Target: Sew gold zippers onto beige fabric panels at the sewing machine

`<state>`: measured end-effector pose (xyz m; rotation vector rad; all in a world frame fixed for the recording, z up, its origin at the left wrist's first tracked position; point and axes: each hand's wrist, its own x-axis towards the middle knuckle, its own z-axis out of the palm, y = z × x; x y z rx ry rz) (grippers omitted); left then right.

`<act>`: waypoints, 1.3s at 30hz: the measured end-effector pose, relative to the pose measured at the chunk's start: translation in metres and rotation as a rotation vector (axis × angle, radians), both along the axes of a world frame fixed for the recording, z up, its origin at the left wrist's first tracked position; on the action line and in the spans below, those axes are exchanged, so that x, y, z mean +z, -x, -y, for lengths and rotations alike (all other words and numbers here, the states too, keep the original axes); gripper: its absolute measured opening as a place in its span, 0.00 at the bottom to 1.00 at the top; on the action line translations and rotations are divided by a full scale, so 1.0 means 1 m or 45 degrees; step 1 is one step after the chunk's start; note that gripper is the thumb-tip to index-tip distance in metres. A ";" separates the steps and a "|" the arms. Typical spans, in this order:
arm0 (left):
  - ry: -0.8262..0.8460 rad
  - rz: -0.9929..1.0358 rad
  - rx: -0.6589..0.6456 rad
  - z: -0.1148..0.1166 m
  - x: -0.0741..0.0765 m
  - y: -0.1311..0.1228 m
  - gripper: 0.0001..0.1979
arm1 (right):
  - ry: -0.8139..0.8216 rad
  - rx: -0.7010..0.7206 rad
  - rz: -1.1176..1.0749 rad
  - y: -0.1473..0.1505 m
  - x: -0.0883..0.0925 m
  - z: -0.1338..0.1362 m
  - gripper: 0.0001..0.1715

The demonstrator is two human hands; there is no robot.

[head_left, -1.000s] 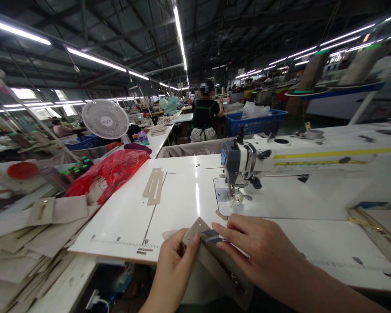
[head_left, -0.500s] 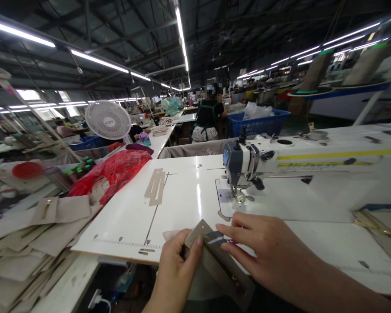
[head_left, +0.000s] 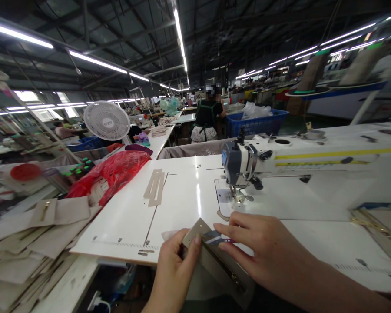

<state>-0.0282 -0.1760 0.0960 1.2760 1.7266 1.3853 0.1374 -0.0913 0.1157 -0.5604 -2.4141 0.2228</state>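
Note:
Near the table's front edge, my left hand [head_left: 177,267] pinches the top end of a beige panel [head_left: 200,228] between thumb and fingers. A zipper [head_left: 226,270] with a brass-coloured pull runs down this panel, which slants toward the lower right. My right hand [head_left: 263,245] is closed around small thread snips [head_left: 214,239]. Their blades point left and lie against the panel beside my left thumb, at the zipper's upper end. The right palm hides the handles of the snips, and the panel's lower part is in shadow.
A sewing machine [head_left: 244,165] stands just beyond my right hand. Beige cut-out frames [head_left: 155,188] lie on the white table [head_left: 120,217]. Stacked beige panels [head_left: 16,261] and a red plastic bag [head_left: 117,174] are at left. Another zippered piece [head_left: 378,230] lies far right. A person [head_left: 207,115] sits ahead.
Both hands, the panel and the snips stay almost in the same place. The whole view has shifted very slightly.

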 end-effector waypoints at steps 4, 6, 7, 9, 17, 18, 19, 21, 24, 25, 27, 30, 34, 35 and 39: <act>0.002 -0.003 -0.003 0.000 0.000 0.001 0.14 | 0.015 -0.020 -0.009 0.001 0.001 0.001 0.09; 0.002 -0.017 -0.024 0.000 0.000 0.002 0.14 | 0.047 -0.030 0.001 0.001 0.001 0.003 0.09; 0.005 -0.030 -0.041 0.000 0.000 0.002 0.14 | 0.068 -0.036 0.008 0.001 0.001 0.003 0.08; 0.007 -0.066 -0.067 0.001 -0.001 0.003 0.14 | 0.114 -0.040 0.028 0.001 0.002 0.003 0.08; 0.158 0.132 -0.217 0.000 -0.003 0.013 0.18 | 0.463 0.247 0.200 0.000 0.013 -0.024 0.10; 0.190 0.182 -0.255 -0.001 -0.004 0.014 0.19 | 0.546 0.304 0.222 0.001 0.013 -0.028 0.10; 0.214 0.234 -0.284 -0.001 -0.004 0.015 0.19 | 0.634 0.358 0.236 0.001 0.013 -0.033 0.12; 0.232 0.329 -0.314 -0.001 -0.003 0.016 0.19 | 0.790 0.433 0.226 0.002 0.010 -0.041 0.15; 0.229 0.393 -0.353 -0.001 -0.002 0.015 0.19 | 0.975 0.489 0.206 0.003 0.006 -0.047 0.19; 0.228 0.378 -0.351 -0.001 -0.002 0.014 0.19 | 1.022 0.487 0.205 0.003 0.005 -0.047 0.19; 0.214 0.270 -0.323 0.000 -0.002 0.013 0.19 | 1.085 0.443 0.222 0.003 0.006 -0.043 0.18; 0.142 0.001 -0.283 0.002 0.000 0.009 0.18 | 1.052 0.301 0.285 0.004 0.015 -0.032 0.14; 0.063 -0.121 -0.284 0.004 0.004 0.006 0.17 | 0.933 0.213 0.309 0.003 0.024 -0.024 0.12; 0.068 -0.078 -0.284 0.004 0.005 0.007 0.17 | 0.947 0.238 0.297 0.003 0.023 -0.026 0.12; 0.190 0.202 -0.331 0.000 0.000 0.012 0.19 | 1.148 0.426 0.213 0.005 0.006 -0.043 0.17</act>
